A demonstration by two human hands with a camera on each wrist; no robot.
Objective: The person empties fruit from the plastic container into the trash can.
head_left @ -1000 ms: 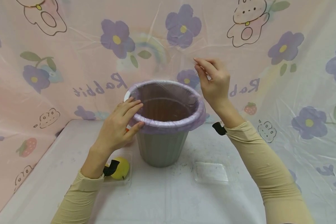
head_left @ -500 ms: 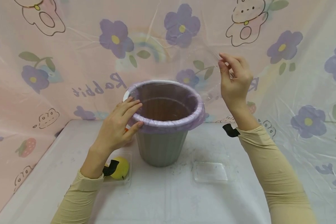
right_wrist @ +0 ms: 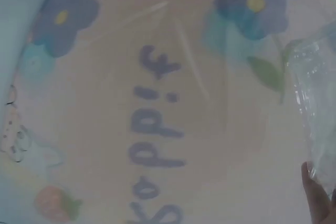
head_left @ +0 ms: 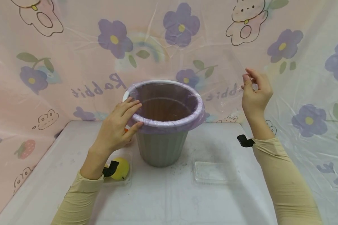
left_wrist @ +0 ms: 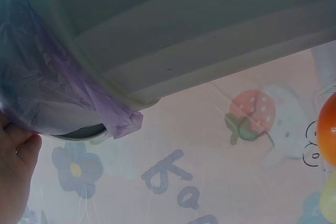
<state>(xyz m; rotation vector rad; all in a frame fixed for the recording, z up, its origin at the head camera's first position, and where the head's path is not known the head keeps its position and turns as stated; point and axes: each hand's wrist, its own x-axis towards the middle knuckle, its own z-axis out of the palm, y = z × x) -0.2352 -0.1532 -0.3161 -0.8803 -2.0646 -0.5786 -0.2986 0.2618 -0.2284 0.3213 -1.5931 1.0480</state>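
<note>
A grey-green trash can (head_left: 161, 148) stands upright on the table, lined with a translucent purple bag (head_left: 197, 120) folded down over its rim. My left hand (head_left: 116, 123) rests on the left of that rim, fingers reaching over the opening and thumb on the front edge. In the left wrist view, the bag's crumpled edge hangs close to my left hand (left_wrist: 16, 166). To the right of the can my right hand (head_left: 256, 92) is raised, thumb and fingertips together. It pinches a sheet of clear plastic film (right_wrist: 317, 93), seen best in the right wrist view, where only the fingertips show.
A clear plastic tray (head_left: 130, 178) with a yellow ball-shaped fruit (head_left: 121, 168) lies under my left wrist. Something orange (left_wrist: 328, 129) shows in the left wrist view. Another clear tray (head_left: 211, 172) lies to the right of the can. A printed curtain (head_left: 157, 18) hangs behind the table.
My right hand has moved right, away from above the can, and lately a little downward, taking the clear film with it. My left hand and the can have stayed in place.
</note>
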